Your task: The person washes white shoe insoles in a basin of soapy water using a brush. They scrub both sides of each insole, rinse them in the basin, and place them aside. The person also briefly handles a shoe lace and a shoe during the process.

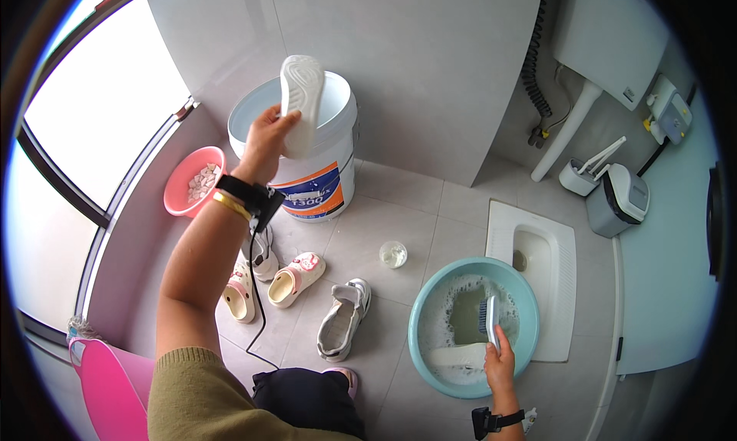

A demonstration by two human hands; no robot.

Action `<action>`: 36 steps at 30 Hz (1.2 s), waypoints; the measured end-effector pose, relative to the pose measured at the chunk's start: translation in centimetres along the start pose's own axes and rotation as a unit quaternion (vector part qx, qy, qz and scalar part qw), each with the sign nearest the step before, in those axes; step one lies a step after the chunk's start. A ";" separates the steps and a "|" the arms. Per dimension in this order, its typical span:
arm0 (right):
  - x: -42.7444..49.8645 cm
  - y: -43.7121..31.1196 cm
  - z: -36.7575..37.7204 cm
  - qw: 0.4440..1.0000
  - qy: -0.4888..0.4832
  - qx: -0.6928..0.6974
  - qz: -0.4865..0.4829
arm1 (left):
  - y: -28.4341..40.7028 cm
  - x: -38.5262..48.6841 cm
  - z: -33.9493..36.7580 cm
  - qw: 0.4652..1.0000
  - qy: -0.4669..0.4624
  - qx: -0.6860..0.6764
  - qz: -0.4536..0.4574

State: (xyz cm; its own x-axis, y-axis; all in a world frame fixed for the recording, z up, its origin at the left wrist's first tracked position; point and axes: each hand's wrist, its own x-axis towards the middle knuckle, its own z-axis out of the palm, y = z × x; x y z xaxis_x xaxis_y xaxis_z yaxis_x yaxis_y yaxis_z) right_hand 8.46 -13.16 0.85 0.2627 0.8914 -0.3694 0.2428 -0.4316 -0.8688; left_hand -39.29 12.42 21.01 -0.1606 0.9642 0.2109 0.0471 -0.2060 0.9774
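My left hand [268,141] grips a white shoe insole [303,95] upright, its ridged face showing, in front of the mouth of a big white plastic bucket [339,136]. In my right hand [500,357] is a scrubbing brush [490,320] with a white handle and dark bristles, held over a teal basin [416,326]. The basin holds cloudy, foamy water [469,317]. Another white insole [458,356] lies partly in the foam near my right hand. A grey and white sneaker [344,320] stands on the tiles left of the basin.
A second sneaker [263,257] and a pair of cream clogs [296,280] are on the floor. A small clear cup [393,254] stands mid-floor. The basin overlaps a squat toilet [561,268]. A pink bowl [173,187] of pale pieces and a pink tub [112,383] are at left.
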 end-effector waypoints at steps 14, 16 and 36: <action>1.2 0.1 -4.6 0.994 0.093 0.044 -0.045 | -9.8 -13.1 22.3 0.832 -0.518 0.195 -0.032; 0.8 0.2 -4.9 0.994 0.099 0.014 -0.048 | -13.7 -18.6 27.6 0.737 -0.615 0.275 -0.055; 1.0 -3.4 -0.7 0.983 0.074 -0.146 -0.084 | -17.6 -21.7 30.6 0.711 -0.568 -0.105 -0.401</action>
State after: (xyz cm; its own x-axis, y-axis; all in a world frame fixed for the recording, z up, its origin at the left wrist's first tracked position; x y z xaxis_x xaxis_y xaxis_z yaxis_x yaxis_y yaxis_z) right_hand 8.60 -10.89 3.63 0.3246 0.9325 -0.1584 0.5458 -0.3214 -0.7738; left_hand -6.45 0.19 -1.11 0.8523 0.2736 -0.4459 0.2230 0.5810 0.7828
